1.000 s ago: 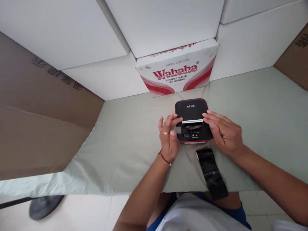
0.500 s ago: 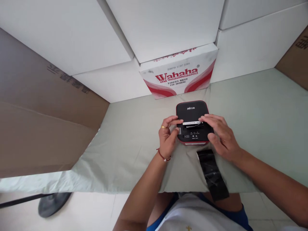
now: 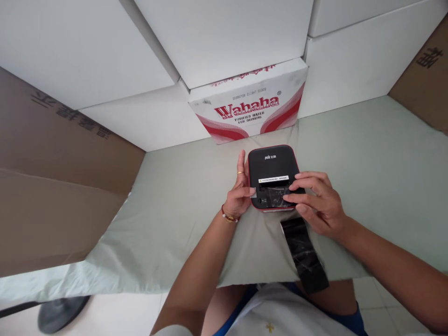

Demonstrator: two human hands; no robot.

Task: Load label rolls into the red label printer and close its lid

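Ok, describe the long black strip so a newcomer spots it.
On the green-covered table, find the black-and-red device. Below it in the picture, the strip overhangs the near edge. Unlike the film under the right hand, it lies off the device.

Red-edged black device [image 3: 272, 168], flat on green cloth [image 3: 182, 200], glossy film [image 3: 275, 198] over near end

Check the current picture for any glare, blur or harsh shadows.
Head view: light looks soft, shadows faint; head view: pale glints on the film over the printer; head view: large lettering on the Wahaha box reads clearly, while the round base at lower left looks blurred.
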